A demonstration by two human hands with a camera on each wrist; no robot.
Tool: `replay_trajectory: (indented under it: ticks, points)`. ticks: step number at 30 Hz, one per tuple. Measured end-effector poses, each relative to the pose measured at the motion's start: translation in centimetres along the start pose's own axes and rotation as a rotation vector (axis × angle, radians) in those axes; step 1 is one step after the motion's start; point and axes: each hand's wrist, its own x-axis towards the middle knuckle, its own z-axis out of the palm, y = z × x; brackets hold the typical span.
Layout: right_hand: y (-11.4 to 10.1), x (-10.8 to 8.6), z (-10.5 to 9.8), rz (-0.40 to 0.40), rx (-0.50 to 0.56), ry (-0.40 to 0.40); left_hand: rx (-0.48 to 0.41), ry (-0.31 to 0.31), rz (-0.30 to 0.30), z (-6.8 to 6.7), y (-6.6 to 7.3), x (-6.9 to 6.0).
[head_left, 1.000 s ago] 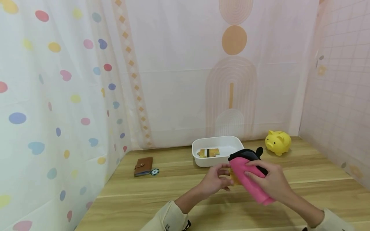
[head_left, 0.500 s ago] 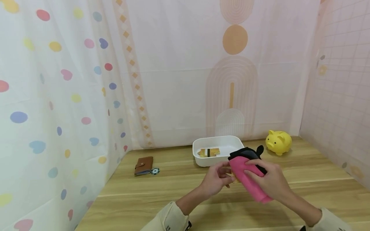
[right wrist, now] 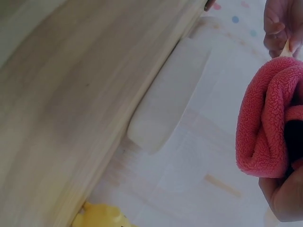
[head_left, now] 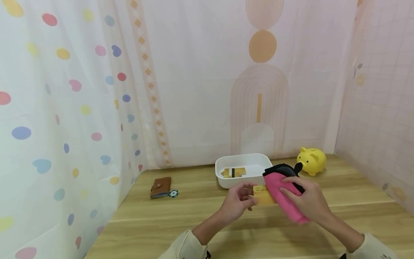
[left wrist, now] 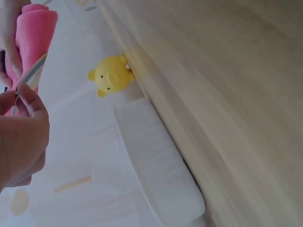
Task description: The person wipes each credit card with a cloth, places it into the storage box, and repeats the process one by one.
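My left hand [head_left: 237,201] pinches the left end of a gold bank card [head_left: 263,195] between thumb and fingers. The card's right end is hidden behind a folded pink fleece cloth [head_left: 284,201]. That cloth is gripped by my right hand [head_left: 310,199], thumb and fingers on its near side. A black piece [head_left: 281,168] with a rounded tab shows along the cloth's upper edge; its kind is unclear. In the right wrist view the fleece [right wrist: 265,123] appears rolled in thick layers around something dark. The left wrist view shows the card [left wrist: 35,71] edge-on against the pink cloth.
A white tray [head_left: 240,182] stands behind the hands with gold cards [head_left: 233,172] in it. A yellow piggy bank [head_left: 311,160] sits at the back right. At left lie a brown wallet [head_left: 160,187] and a poker chip [head_left: 173,194] on the wooden table [head_left: 145,230].
The pink cloth and right hand have shifted slightly right, the left hand slightly left. More of the gold card shows between them than half a second ago.
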Motion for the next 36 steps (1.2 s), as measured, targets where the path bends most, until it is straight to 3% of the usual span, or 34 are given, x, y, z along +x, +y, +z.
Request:
replay_trajectory:
  ticks: [11, 17, 24, 29, 32, 36]
  points:
    - [0.6, 0.0, -0.3, -0.001, 0.002, 0.032, -0.012, 0.054, 0.011, -1.2, -0.3, -0.5]
    - [0.5, -0.2, -0.6, 0.047, 0.002, 0.029, -0.026, 0.078, 0.031, -2.3, -0.3, -1.0]
    - [0.5, 0.2, -0.8, 0.083, -0.001, 0.02, -0.003, 0.021, 0.101, -3.4, -0.5, -0.9]
    - [0.4, 0.2, -0.8, 0.08, 0.0, 0.027, 0.004, -0.026, 0.188, -3.8, -0.5, -1.0]
    - [0.3, 0.2, -0.7, 0.083, 0.005, 0.029, -0.025, -0.001, 0.228, -3.8, -0.7, -0.9]
    - [-0.1, 0.3, -0.8, 0.097, 0.022, 0.027, -0.108, 0.109, 0.238, -3.3, -0.8, -0.4]
